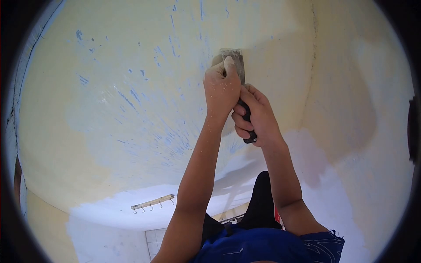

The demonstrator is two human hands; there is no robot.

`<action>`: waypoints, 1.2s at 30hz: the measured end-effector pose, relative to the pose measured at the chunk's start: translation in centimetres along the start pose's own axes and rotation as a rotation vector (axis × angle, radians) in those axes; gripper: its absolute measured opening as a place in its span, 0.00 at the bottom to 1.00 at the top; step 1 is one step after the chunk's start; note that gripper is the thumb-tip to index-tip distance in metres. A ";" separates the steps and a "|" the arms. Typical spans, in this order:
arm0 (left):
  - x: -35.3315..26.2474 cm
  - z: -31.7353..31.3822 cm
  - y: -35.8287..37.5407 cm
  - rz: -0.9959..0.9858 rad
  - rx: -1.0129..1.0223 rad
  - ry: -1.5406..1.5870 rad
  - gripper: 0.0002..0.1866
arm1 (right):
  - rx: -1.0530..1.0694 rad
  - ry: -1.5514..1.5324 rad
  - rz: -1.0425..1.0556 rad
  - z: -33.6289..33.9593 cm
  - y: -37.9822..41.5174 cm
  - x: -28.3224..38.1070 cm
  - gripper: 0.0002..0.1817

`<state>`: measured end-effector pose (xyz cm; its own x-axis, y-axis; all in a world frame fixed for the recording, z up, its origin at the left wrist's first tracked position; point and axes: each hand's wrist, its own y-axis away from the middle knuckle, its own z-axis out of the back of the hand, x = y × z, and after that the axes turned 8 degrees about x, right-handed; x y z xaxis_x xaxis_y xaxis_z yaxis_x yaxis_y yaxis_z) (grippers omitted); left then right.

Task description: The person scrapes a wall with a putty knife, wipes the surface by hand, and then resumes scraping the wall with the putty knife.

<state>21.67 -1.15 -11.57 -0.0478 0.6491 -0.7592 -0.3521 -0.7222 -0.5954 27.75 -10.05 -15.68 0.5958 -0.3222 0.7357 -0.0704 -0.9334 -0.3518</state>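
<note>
A putty knife (239, 65) with a flat, dusty metal blade and a black handle lies against the pale yellow wall (280, 61), blade edge uppermost. My right hand (262, 116) is closed around the handle, its fingers wrapped over the front. Higher up, my left hand (222, 85) grips the blade, with the thumb pressed flat on the metal. Light flakes and dust cling to the left hand and forearm. Blue marks and streaks show through the paint left of the blade. The left fingers are partly hidden behind the hand.
A hook rail (152, 201) with several hooks is fixed on the white part of the wall below. A crack (314, 35) runs down the wall to the right. A dark object (412, 130) sits at the right edge. White tiles (154, 241) show at the bottom.
</note>
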 end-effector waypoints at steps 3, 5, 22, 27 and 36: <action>1.6 0.0 0.9 0.004 -0.021 -0.049 0.27 | -0.033 -0.013 0.002 0.3 0.6 -1.5 0.14; 2.9 -0.2 1.0 -0.083 -0.023 -0.031 0.27 | 0.001 -0.042 -0.037 0.9 0.6 -2.0 0.14; -1.2 -0.1 -1.5 -0.035 -0.006 -0.049 0.26 | -0.011 -0.004 0.029 -0.5 -0.7 1.1 0.13; 0.0 0.4 -0.4 -0.001 -0.004 -0.063 0.26 | -0.015 -0.004 0.025 -0.5 0.1 0.2 0.13; -1.7 0.4 -2.2 0.052 0.062 -0.017 0.25 | 0.027 -0.068 0.054 -0.9 -0.8 1.5 0.13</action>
<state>22.10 -0.60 -8.85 -0.0828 0.6155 -0.7838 -0.4056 -0.7392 -0.5376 27.97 -9.94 -13.78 0.6445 -0.3594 0.6749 -0.0828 -0.9103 -0.4057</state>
